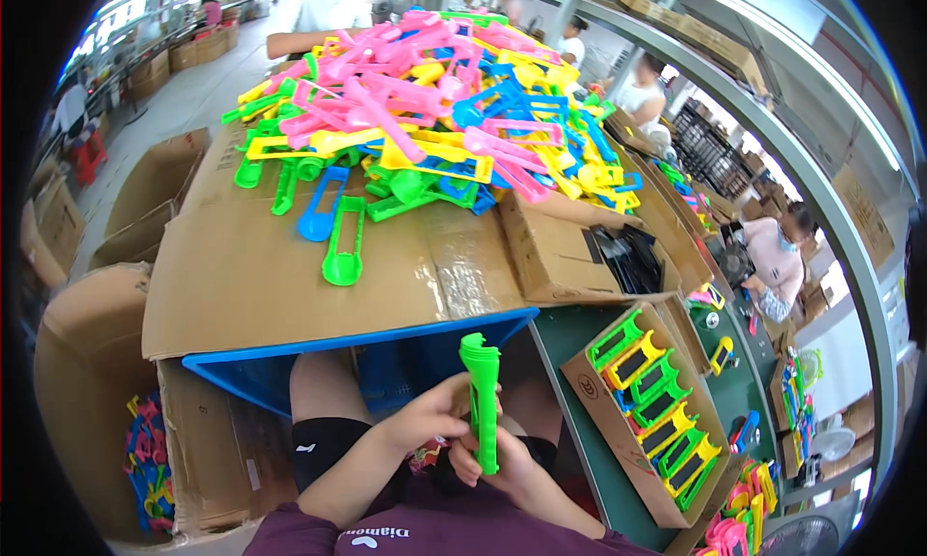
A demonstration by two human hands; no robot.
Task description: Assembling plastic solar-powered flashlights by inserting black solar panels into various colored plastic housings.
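Both hands, left hand [432, 419] and right hand [502, 459], are closed around a green plastic piece [482, 401] held upright. Just above on the worktop [270, 266] sits a colourful pile of plastic parts [435, 102] (pink, yellow, blue, green).

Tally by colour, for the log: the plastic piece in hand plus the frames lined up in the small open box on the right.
Green piece, held by left hand and right hand: 1
Green frames in the cardboard box: 5
Yellow frames in the box: 3
Total: 9 (frames overlap, so the box count is approximate)
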